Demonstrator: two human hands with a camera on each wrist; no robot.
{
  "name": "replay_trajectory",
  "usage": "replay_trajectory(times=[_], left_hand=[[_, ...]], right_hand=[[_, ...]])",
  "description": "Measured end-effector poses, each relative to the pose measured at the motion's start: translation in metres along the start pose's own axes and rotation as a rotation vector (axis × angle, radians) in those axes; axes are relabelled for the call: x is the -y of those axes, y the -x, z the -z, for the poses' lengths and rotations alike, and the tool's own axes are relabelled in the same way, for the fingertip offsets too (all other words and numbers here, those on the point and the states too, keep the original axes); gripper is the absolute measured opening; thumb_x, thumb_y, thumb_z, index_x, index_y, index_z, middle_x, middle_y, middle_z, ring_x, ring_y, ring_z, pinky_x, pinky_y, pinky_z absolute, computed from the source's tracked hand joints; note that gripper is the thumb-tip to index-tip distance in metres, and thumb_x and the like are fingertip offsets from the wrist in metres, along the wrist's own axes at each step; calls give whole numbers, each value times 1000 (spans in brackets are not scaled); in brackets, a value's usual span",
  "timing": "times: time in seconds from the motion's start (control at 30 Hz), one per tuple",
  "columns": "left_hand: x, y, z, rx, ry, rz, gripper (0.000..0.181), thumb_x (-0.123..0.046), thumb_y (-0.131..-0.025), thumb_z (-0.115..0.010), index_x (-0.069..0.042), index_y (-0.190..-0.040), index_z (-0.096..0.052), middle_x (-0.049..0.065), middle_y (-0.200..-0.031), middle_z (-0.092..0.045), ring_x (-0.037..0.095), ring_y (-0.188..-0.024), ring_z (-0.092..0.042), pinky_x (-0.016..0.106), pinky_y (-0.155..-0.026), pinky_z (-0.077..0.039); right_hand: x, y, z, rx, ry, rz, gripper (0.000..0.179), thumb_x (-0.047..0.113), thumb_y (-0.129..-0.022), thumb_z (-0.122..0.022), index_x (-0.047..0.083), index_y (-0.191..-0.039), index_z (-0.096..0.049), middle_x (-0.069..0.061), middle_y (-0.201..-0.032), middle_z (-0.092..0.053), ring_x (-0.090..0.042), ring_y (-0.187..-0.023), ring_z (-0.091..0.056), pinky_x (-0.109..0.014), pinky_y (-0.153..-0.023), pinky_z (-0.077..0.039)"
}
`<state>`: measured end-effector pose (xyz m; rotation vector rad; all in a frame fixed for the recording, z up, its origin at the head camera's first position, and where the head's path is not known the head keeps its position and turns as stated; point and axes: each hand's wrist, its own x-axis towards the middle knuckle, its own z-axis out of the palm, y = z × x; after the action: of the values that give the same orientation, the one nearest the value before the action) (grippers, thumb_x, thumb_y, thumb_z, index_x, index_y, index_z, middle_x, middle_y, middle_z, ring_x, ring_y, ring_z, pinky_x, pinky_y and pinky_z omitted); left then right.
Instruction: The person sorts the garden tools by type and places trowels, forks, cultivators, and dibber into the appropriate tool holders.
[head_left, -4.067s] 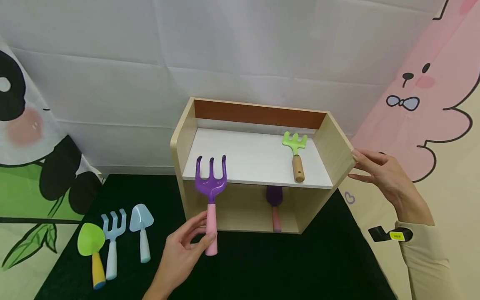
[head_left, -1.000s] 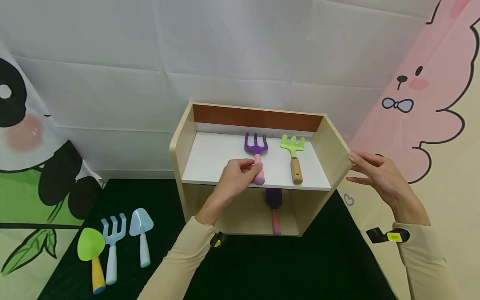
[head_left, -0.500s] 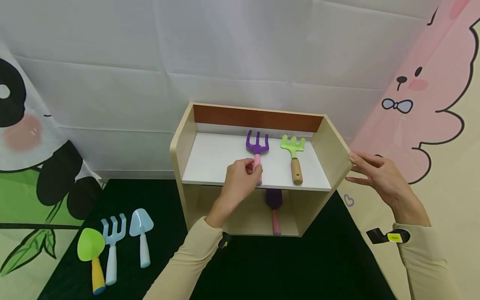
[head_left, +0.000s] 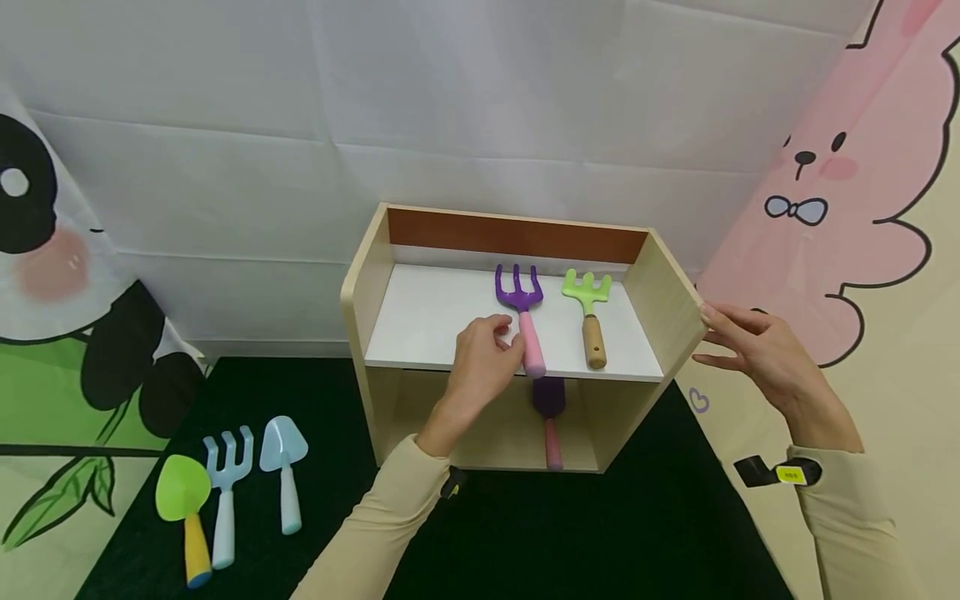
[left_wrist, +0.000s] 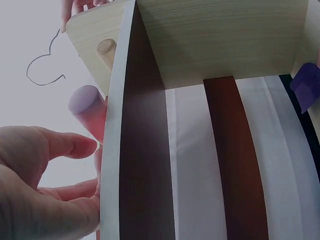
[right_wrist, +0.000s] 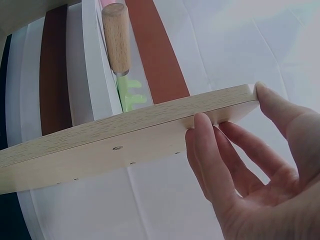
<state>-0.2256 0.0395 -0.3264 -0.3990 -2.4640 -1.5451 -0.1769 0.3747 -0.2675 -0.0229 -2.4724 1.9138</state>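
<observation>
A purple hand fork (head_left: 531, 343) with a pink handle lies on the upper white board of a small wooden shelf (head_left: 427, 312). Just left of its handle is my left hand (head_left: 483, 354), thumb and fingers loosely bent with a gap between them; the left wrist view shows the fork handle (left_wrist: 89, 112) outside the grasp. To the right lies a green hand fork (head_left: 593, 340) with a wooden handle. My right hand (head_left: 776, 358) pinches the shelf's right side panel (right_wrist: 125, 132), thumb at the edge, fingers against the outer face.
A dark purple trowel (head_left: 548, 398) with a pink handle stands in the lower compartment. Left on the dark green cloth (head_left: 600, 533) lie a green trowel (head_left: 183, 490) with a yellow handle, a light blue fork (head_left: 224, 529) and a light blue trowel (head_left: 283, 442). White fabric hangs behind.
My left hand has brought the purple fork from in front of the shelf onto the upper board and let it go; its handle now lies further right. My right hand stays on the side panel.
</observation>
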Motion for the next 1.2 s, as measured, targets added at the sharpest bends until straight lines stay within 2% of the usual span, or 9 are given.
replay_trajectory(times=[0.27, 0.43, 0.57, 0.8, 1.03, 1.2], left_hand=[[1, 2, 0, 36, 55, 26, 32, -16, -87, -64, 2, -113, -65, 11, -95, -66, 17, -79, -64, 28, -71, -53], [1, 6, 1, 98, 51, -3, 44, -26, -84, -71, 1, -118, -63, 12, -98, -64, 16, -81, -63, 25, -70, -54], [1, 7, 2, 110, 49, -22, 45, -23, -82, -73, 2, -118, -62, 13, -100, -64, 17, -82, -63, 25, -72, -53], [2, 8, 3, 118, 89, -11, 36, -18, -85, -68, 2, -115, -63, 13, -99, -64, 18, -82, -63, 27, -73, -54], [6, 14, 6, 51, 121, -3, 33, -20, -88, -66, 0, -114, -64, 9, -98, -65, 17, -84, -63, 27, -75, -54], [9, 21, 13, -6, 180, -1, 28, -19, -89, -66, -1, -110, -67, 7, -95, -67, 15, -81, -64, 26, -73, -54]], right_hand=[[-1, -2, 1, 5, 4, 0, 40, 24, -94, -59, 9, -131, -57, 6, -117, -62, -12, -98, -65, -35, -73, -57], [-2, -3, 2, 12, -5, 0, 39, 23, -94, -59, 9, -131, -57, 6, -117, -63, -12, -98, -65, -36, -74, -57], [-2, -4, 2, 11, -10, 0, 38, 23, -95, -59, 10, -130, -58, 6, -116, -63, -12, -98, -65, -35, -74, -57], [-4, -4, 1, 12, -3, -3, 39, 24, -95, -59, 9, -130, -58, 8, -116, -63, -11, -99, -65, -36, -75, -57], [-4, -4, 1, 18, -29, 0, 38, 23, -95, -59, 9, -130, -58, 7, -116, -64, -12, -99, -65, -36, -74, -57], [-4, -4, 1, 18, -49, 4, 36, 21, -95, -59, 10, -129, -59, 7, -115, -65, -12, -99, -66, -36, -74, -57]])
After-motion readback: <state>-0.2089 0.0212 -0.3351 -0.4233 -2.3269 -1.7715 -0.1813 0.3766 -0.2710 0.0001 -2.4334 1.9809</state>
